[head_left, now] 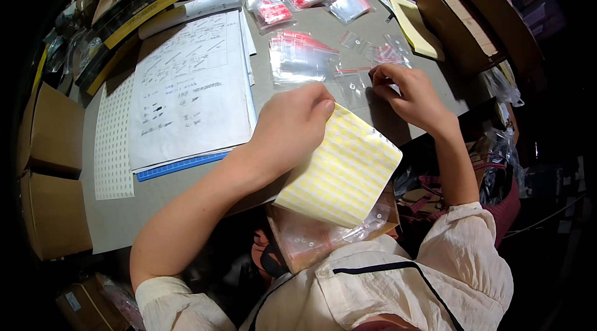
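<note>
My left hand is closed on the upper corner of a sticker sheet, pale with rows of yellow round stickers. The sheet hangs tilted over the table's front edge, with a few white round stickers along its right side. My right hand is over the table, its fingers curled together; whatever they pinch is hidden. Beside its fingertips lies a small clear zip bag with a red strip and a round white sticker. Farther left is a fanned stack of empty-looking zip bags.
Below the sheet, a cardboard box at my lap holds labelled clear bags. A handwritten paper pad and a white sticker sheet lie left. More bag packs lie at the back. Cardboard boxes line the right.
</note>
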Demonstrator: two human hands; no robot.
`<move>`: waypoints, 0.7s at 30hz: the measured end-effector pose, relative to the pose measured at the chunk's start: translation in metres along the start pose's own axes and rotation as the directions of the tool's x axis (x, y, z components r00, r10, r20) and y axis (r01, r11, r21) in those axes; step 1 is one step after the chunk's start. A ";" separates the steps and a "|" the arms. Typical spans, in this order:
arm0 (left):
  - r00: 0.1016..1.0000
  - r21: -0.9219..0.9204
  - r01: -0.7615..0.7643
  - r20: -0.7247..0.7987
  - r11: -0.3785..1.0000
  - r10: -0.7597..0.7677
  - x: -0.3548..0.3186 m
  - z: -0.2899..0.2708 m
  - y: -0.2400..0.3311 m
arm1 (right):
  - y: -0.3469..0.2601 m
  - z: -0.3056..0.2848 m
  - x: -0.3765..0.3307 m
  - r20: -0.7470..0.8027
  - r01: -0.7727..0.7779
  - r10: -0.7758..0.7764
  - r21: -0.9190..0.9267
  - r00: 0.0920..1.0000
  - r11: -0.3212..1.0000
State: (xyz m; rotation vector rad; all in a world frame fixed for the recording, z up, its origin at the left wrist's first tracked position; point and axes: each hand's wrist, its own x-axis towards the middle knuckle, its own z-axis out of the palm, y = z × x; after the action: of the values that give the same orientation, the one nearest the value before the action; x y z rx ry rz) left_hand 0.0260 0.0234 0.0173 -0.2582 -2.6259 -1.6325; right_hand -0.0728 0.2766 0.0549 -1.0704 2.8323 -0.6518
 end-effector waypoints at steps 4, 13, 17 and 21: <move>1.000 -0.009 -0.015 -0.010 1.000 0.015 0.001 0.001 -0.003 | 0.001 -0.010 -0.002 0.140 -0.064 0.043 0.146 0.989 0.987; 0.999 -0.035 -0.032 0.000 0.999 0.032 0.002 0.003 -0.005 | 0.013 -0.006 0.018 0.044 0.223 -0.218 -0.210 0.975 0.952; 1.000 -0.040 -0.018 0.016 0.999 0.019 0.001 0.001 0.000 | 0.012 -0.004 0.019 0.008 0.204 -0.205 -0.129 0.979 0.970; 1.000 -0.062 -0.027 -0.001 0.998 0.027 0.000 0.002 -0.003 | 0.003 -0.009 0.008 0.119 -0.116 0.101 0.126 0.988 0.985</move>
State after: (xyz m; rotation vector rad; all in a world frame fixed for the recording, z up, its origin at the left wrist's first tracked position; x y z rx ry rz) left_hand 0.0258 0.0234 0.0136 -0.2940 -2.5631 -1.7081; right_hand -0.0825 0.2769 0.0623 -0.8948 2.6872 -0.7340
